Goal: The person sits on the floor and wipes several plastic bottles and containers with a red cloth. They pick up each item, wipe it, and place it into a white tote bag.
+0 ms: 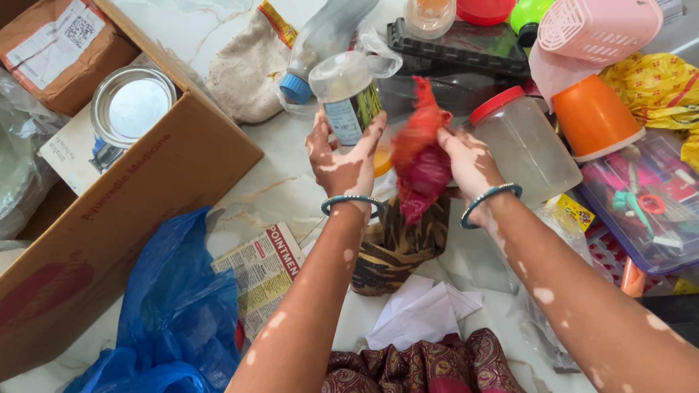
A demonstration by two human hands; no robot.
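Maroon skirt [435, 380] meets marble floor [270, 188]; left hand [348, 152] grips jar [348, 93], right hand [463, 159] red cloth [419, 156].

The left hand [344, 152] grips a small clear jar [347, 93] with a plastic-wrapped top. Just right of the jar, the right hand [467, 159] pinches a blurred red cloth [419, 156]. Left of the jar stands an open cardboard box [151, 178]; below it lies a blue plastic bag [172, 307].
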